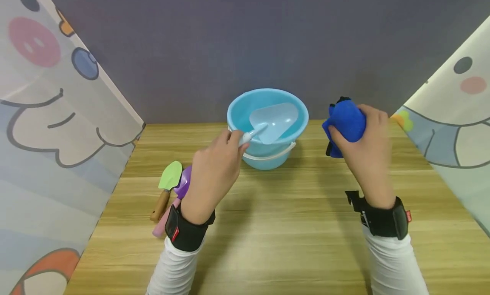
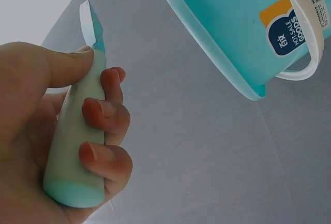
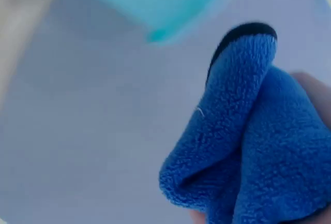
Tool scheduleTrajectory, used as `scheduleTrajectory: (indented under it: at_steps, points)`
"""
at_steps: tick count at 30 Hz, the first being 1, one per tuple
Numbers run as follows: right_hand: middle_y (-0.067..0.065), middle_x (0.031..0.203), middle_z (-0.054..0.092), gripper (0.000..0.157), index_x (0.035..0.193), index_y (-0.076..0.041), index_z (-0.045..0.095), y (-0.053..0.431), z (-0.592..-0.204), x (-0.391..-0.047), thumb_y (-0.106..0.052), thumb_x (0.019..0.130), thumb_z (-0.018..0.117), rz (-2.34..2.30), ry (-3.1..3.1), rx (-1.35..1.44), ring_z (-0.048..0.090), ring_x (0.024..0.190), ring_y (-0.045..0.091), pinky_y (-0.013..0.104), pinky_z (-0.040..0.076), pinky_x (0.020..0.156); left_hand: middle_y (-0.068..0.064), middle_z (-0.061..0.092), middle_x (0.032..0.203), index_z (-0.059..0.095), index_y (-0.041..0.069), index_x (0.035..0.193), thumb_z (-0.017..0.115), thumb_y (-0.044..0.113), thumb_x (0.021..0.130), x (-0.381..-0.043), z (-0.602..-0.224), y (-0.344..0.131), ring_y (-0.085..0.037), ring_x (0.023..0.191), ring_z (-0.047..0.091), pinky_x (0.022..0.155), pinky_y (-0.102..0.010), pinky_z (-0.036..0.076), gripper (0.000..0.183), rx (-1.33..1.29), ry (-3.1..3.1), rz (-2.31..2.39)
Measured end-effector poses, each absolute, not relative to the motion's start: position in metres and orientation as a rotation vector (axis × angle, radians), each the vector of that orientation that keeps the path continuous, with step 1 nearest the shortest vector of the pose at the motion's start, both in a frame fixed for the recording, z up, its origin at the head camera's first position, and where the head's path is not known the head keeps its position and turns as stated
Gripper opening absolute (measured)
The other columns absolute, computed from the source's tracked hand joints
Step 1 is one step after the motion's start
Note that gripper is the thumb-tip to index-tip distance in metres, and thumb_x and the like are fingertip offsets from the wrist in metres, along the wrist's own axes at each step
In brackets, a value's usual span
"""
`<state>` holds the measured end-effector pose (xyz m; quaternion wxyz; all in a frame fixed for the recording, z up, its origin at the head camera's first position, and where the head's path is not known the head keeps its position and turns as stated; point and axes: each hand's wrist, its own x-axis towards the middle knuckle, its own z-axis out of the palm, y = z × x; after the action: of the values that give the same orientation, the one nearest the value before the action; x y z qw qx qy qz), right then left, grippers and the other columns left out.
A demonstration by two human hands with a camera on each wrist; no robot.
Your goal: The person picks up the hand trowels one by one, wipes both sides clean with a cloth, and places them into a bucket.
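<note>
My left hand grips the pale handle of a light blue toy shovel, whose blade overlaps the bucket's opening in the head view. In the left wrist view the fingers curl round the handle. The light blue bucket stands upright at the back of the table with its white bail hanging at the front. To the right of it, my right hand holds a bunched blue cloth above the table. Fluffy folds of this cloth with a black edge fill much of the right wrist view.
Left on the wooden table lie a green trowel with a brown handle and a purple scoop with a pink handle, the latter partly hidden by my left hand. A grey wall rises behind; cartoon-printed panels flank both sides.
</note>
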<state>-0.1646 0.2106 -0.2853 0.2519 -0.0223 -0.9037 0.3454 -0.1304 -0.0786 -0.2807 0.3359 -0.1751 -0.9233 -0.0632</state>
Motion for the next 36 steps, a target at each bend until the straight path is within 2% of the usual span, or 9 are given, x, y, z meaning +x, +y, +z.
scheduleTrajectory:
  at_steps: [4,9,13,17,24,29,36]
  points:
    - [0.019,0.140,0.044,0.068,0.139,-0.013,0.045,0.187,-0.264,-0.134,-0.028,0.079,0.075,1.004,-2.225,0.054,0.044,0.126,0.038,0.072,0.035,0.101,-0.007,0.055,0.070,0.061,0.004,0.095,0.061,0.030,0.094,-0.130,-0.281,-0.079,-0.016,0.046,0.042,0.031,-0.033,0.035,0.026,-0.449,-2.402,-0.154]
    - [0.026,0.136,0.046,0.066,0.131,-0.012,0.052,0.157,-0.257,-0.123,-0.018,0.073,0.082,0.880,-2.091,0.341,0.045,0.127,0.039,0.072,0.040,0.099,-0.007,0.058,0.070,0.062,0.004,0.090,0.063,0.033,0.092,-0.131,-0.283,-0.079,-0.017,0.046,0.044,0.031,-0.035,0.037,0.029,-0.426,-2.393,-0.145]
    - [0.026,0.132,0.051,0.064,0.127,-0.012,0.057,0.136,-0.262,-0.128,-0.023,0.070,0.083,0.734,-2.079,0.485,0.047,0.124,0.040,0.067,0.046,0.095,-0.007,0.060,0.070,0.062,0.004,0.089,0.065,0.036,0.090,-0.129,-0.284,-0.079,-0.018,0.047,0.048,0.032,-0.037,0.040,0.032,-0.415,-2.380,-0.132]
    - [0.026,0.129,0.054,0.067,0.128,-0.013,0.058,0.121,-0.274,-0.133,-0.026,0.068,0.085,0.563,-2.091,0.640,0.048,0.118,0.045,0.065,0.047,0.093,-0.006,0.061,0.070,0.062,0.004,0.090,0.067,0.036,0.089,-0.127,-0.285,-0.077,-0.017,0.044,0.049,0.031,-0.036,0.040,0.032,-0.429,-2.384,-0.117]
    - [0.018,0.131,0.059,0.069,0.128,-0.016,0.063,0.109,-0.291,-0.146,-0.034,0.065,0.086,0.404,-2.128,0.753,0.043,0.122,0.046,0.066,0.042,0.090,-0.006,0.064,0.073,0.066,0.002,0.092,0.069,0.027,0.087,-0.127,-0.282,-0.077,-0.016,0.047,0.054,0.032,-0.033,0.042,0.025,-0.446,-2.399,-0.033]
    - [0.013,0.132,0.061,0.069,0.127,-0.016,0.064,0.107,-0.295,-0.153,-0.037,0.065,0.086,0.368,-2.143,0.764,0.040,0.126,0.044,0.065,0.038,0.088,-0.007,0.066,0.077,0.065,0.002,0.094,0.069,0.027,0.086,-0.131,-0.280,-0.078,-0.017,0.050,0.058,0.034,-0.034,0.045,0.026,-0.465,-2.417,0.001]
    - [0.013,0.130,0.063,0.066,0.126,-0.013,0.064,0.103,-0.293,-0.152,-0.037,0.067,0.081,0.376,-2.119,0.766,0.038,0.127,0.044,0.065,0.034,0.089,-0.005,0.062,0.069,0.064,0.003,0.091,0.067,0.027,0.088,-0.129,-0.275,-0.080,-0.017,0.048,0.055,0.033,-0.033,0.043,0.024,-0.474,-2.416,-0.017]
